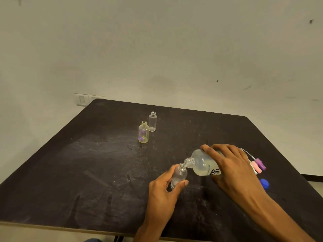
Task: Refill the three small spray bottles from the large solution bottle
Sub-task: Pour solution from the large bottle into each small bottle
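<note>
Black table (87,172): dark scuffed top with pale streaks all over it, everything sits on this.
Your right hand (234,170): grip clamped round the large solution bottle (203,163), fingers curled over its top side. You've got it tipped over to the left, neck pointing down toward the small bottle's mouth, near the table's right side and toward the front edge.
Solution bottle details: clear-ish plastic, no cap on, dark lettering on a white label half hidden under your palm, some liquid visible inside.
Your left hand (164,191): grip pinched on the small spray bottle (179,175), thumb on one side and fingers on the other. Bottle is leaning a bit to the right, open mouth right up against the big bottle's neck. Can't tell if they actually touch or how much liquid is in it.
Other two small bottles: yellowish bottle (143,132) and clear bottle (152,121), both upright, uncapped, just beside each other around the middle of the table toward the far edge, well apart from your hands.
Spray tops (258,165): pink and purple ones lying by the right edge, partly behind your right hand, thin tubes sticking out.
Blue cap (264,183): lying near the right edge, just in front of the spray tops.
</note>
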